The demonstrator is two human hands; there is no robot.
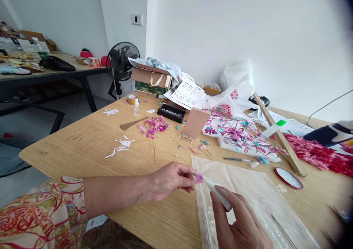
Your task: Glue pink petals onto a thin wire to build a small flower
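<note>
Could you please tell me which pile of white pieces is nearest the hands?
The front pile, just beyond the left forearm; the back-left pile, left of the bottle, and the small pile by the black tray lie farther back.

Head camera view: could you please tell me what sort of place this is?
Probably a craft workroom: loose pink petals and artificial-looking flower sprays lie about the wooden table, and the right hand holds a white tube.
</note>
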